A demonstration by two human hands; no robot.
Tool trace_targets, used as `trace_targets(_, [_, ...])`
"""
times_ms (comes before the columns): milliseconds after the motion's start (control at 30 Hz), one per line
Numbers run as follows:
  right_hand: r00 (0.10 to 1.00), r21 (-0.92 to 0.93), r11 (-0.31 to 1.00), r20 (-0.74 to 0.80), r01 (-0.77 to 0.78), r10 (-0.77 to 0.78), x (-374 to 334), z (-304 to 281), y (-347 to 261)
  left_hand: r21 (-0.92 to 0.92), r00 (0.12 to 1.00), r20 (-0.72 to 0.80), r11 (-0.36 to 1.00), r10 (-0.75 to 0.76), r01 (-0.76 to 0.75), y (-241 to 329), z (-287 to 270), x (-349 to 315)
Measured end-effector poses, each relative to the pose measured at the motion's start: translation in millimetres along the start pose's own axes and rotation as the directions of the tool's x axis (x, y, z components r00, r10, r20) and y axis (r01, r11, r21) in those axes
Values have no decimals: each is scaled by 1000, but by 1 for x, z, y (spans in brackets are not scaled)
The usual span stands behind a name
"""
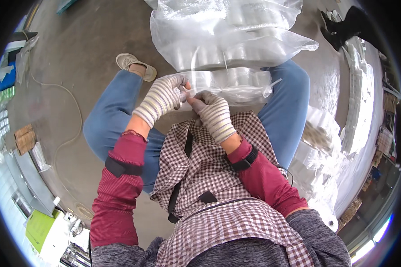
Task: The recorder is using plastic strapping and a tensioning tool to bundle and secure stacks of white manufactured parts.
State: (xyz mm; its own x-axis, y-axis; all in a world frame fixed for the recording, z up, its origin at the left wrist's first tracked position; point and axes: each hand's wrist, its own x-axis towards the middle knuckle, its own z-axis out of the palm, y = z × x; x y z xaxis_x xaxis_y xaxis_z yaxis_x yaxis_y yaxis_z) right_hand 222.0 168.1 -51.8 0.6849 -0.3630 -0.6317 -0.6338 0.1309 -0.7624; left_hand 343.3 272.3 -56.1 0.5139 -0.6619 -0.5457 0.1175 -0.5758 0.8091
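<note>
A long clear plastic bag point(238, 80) with pale, rounded, can-like shapes inside lies crosswise between my knees. Its right end is gathered into a short tail. At the left end my left hand point(161, 99), in a striped knit glove, has its fingers closed on the plastic. My right hand point(214, 115), gloved alike, pinches close beside it, with the fingertips of both hands nearly meeting. Those fingers partly hide what lies between them. A thin whitish strand point(194, 60) runs up from near the hands across the bags.
Larger filled clear bags point(200, 44) lie just beyond on the grey floor point(102, 49). More plastic-wrapped goods point(318, 133) are at the right. A person's dark-clothed leg point(349, 29) shows at the upper right. A hose or cable point(73, 100) curves along the left floor near a brown block point(26, 139).
</note>
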Motion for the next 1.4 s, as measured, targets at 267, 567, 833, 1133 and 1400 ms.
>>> trace_targets(267, [920, 130, 963, 348, -237, 180, -39, 8, -27, -13, 906, 398, 987, -142, 160, -2, -15, 16])
trace_targets(567, [773, -724, 494, 86, 481, -628, 28, -17, -20, 387, 885, -294, 891, 361, -235, -16, 24, -11])
trace_targets(833, [881, -818, 414, 216, 399, -421, 47, 0, -6, 361, 721, -595, 920, 354, -153, -41, 49, -6])
trace_targets(1133, [767, -768, 460, 64, 446, -638, 51, 6, 12, -371, 915, -360, 928, -182, 38, -11, 23, -28])
trace_targets(1400, [682, -737, 425, 67, 525, -728, 51, 6, 20, -214, 913, 45, 889, -406, 406, 9, -14, 7])
